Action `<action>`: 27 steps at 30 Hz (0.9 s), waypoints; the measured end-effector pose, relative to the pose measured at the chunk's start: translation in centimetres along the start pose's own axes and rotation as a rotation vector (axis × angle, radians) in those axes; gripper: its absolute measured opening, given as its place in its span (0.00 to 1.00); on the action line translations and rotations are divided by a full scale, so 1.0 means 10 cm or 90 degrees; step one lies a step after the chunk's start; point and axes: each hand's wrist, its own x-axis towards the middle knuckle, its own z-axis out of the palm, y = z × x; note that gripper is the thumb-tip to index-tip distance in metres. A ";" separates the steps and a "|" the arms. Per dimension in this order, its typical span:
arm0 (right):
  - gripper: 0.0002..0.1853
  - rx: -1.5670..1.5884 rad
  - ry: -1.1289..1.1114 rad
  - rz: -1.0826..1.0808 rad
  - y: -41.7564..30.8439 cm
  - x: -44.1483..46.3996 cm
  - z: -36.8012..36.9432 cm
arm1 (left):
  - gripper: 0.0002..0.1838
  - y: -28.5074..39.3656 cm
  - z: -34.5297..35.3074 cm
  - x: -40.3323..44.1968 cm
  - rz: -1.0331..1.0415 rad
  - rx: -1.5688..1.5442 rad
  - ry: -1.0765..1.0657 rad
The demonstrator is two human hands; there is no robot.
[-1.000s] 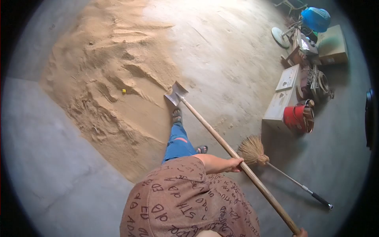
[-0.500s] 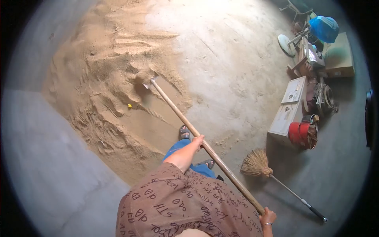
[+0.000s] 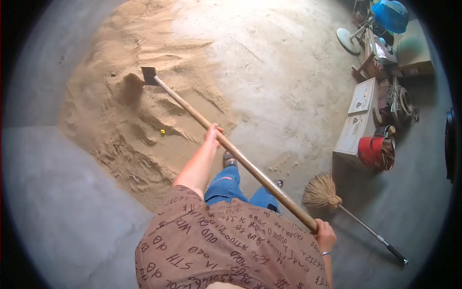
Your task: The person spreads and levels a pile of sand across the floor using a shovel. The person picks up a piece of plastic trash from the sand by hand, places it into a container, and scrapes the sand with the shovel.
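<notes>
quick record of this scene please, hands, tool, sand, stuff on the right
left hand: gripping the shovel handle partway along
right hand: gripping the handle near its close end
shovel blade: at the sand; contact unclear
sand: uneven, small yellow piece on it
right side: broom on floor, red bucket by white box

My shirt (image 3: 192,236) was brown, scrawled over with black lettering, above blue trousers (image 3: 225,188) with a pink patch. The wooden handle (image 3: 255,172) I held was pale tan, its blade (image 3: 149,76) dark grey. The sand (image 3: 180,60) was golden brown, dotted by one bright yellow scrap (image 3: 162,131); the floor (image 3: 77,192) showed grey. I saw a straw-coloured broom head (image 3: 323,191), a red bucket (image 3: 371,152), a blue bag (image 3: 391,17) and a white cabinet (image 3: 353,126) with small dark motifs.
</notes>
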 end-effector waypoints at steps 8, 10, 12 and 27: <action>0.11 -0.170 -0.108 0.282 2.51 -1.31 -0.62 | 0.16 -2.96 1.03 -1.66 -0.229 0.236 -0.096; 0.10 -0.250 -0.142 0.334 3.10 -1.66 -0.95 | 0.15 -3.56 1.28 -2.21 -0.311 0.300 -0.181; 0.09 -0.307 -0.163 0.344 3.58 -2.03 -1.33 | 0.16 -4.11 1.47 -2.63 -0.397 0.322 -0.272; 0.11 -0.277 -0.281 0.277 3.24 -1.28 -0.62 | 0.16 -4.01 1.51 -1.41 -0.249 0.319 -0.109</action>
